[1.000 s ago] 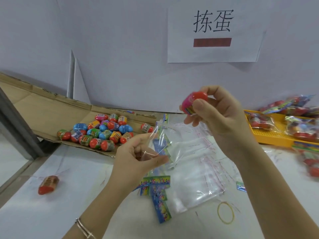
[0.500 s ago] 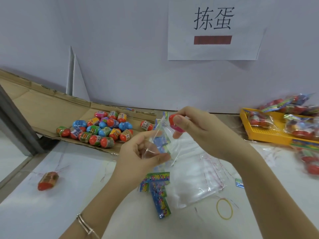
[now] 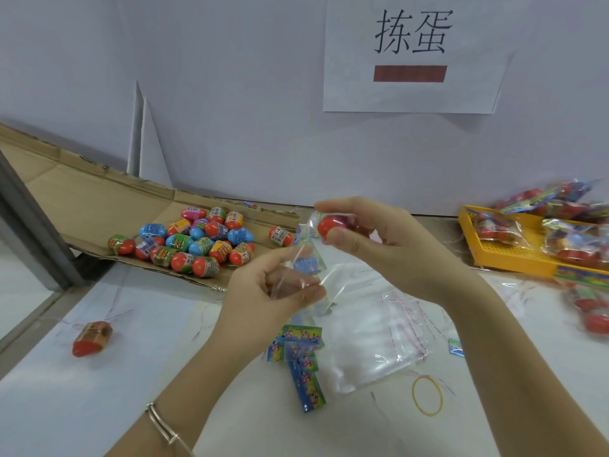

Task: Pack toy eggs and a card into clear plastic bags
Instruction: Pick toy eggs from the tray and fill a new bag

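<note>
Right hand (image 3: 389, 245) has come down, pinching the red toy egg (image 3: 328, 225) at the mouth of the clear bag (image 3: 316, 255) that the left hand (image 3: 263, 291) pinches open above the desk (image 3: 99, 407); insertion looks next.

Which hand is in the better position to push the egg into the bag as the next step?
Probably the right hand: it grips the red-and-pink plastic toy egg at the top of the small clear plastic bag. The left hand only pinches that bag, holding it up.
</note>
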Demonstrator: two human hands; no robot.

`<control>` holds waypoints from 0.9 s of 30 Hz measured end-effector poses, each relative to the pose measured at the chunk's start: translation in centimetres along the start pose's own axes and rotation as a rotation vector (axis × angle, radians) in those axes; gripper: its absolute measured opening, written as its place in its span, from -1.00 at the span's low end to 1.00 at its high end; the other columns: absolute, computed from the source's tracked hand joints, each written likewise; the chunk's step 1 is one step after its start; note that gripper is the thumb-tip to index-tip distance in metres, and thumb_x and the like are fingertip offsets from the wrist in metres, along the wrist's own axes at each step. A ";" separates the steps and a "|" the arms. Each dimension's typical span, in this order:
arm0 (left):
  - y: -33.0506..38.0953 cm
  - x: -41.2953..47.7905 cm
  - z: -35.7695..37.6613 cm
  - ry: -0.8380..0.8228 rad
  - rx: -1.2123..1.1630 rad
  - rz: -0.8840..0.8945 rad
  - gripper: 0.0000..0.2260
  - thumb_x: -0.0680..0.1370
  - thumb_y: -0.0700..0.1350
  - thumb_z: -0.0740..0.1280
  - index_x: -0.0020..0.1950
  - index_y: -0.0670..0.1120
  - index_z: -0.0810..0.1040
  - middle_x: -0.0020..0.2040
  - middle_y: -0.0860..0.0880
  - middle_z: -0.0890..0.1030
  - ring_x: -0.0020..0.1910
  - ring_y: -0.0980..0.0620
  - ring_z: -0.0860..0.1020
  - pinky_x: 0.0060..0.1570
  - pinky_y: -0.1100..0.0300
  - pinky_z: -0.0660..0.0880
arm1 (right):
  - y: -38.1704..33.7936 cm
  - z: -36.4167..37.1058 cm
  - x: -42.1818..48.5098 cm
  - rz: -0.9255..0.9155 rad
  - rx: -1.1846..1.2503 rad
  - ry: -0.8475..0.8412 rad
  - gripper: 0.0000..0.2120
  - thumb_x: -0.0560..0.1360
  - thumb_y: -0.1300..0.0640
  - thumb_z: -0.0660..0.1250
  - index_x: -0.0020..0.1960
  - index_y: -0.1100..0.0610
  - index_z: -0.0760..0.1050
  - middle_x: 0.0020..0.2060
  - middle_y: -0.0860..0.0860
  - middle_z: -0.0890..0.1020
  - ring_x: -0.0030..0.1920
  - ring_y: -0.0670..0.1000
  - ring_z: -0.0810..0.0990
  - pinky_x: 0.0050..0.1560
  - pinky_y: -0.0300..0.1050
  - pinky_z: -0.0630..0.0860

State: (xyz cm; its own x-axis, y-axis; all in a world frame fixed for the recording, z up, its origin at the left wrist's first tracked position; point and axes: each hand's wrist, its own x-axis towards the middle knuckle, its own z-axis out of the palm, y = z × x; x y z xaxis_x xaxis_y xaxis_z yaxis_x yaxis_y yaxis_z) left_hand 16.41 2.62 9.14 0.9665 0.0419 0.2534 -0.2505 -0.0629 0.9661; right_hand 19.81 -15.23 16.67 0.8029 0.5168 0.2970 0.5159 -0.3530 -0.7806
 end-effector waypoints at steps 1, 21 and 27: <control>0.0 0.0 0.0 0.004 0.003 0.008 -0.58 0.25 -0.12 0.52 0.07 0.13 0.59 -0.26 0.02 0.71 -0.24 0.10 0.69 -0.19 0.33 0.58 | 0.1 0.0 -0.1 0.010 -0.031 0.006 -0.74 0.47 -0.06 0.36 0.10 -0.29 0.41 -0.10 -0.13 0.64 -0.22 -0.10 0.51 -0.11 -0.37 0.46; -0.4 0.0 -0.1 -0.041 0.062 0.085 -0.58 0.34 0.18 0.47 0.19 0.35 0.55 -0.08 -0.11 0.68 -0.09 -0.06 0.65 -0.06 -0.03 0.63 | -0.1 1.0 -0.2 0.040 -0.300 -0.058 -0.71 0.35 -0.21 0.28 0.04 -0.16 0.51 -0.13 -0.28 0.62 -0.13 -0.12 0.50 0.09 -0.11 0.33; -0.3 0.0 0.2 -0.094 -0.014 0.132 -0.61 0.40 0.04 0.46 0.21 0.27 0.58 0.09 0.14 0.67 0.10 0.10 0.63 0.03 0.27 0.56 | 0.3 1.5 0.2 0.009 -0.281 -0.002 -0.74 0.42 -0.21 0.26 -0.02 -0.15 0.63 -0.16 -0.25 0.63 -0.11 -0.14 0.51 0.17 0.09 0.36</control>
State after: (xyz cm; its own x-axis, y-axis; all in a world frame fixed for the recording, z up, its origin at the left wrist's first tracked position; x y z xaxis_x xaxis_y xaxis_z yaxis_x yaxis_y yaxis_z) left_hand 16.45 2.46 8.84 0.9259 -0.0592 0.3732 -0.3760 -0.0473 0.9254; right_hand 19.70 -14.04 15.69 0.8076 0.5141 0.2890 0.5713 -0.5603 -0.5997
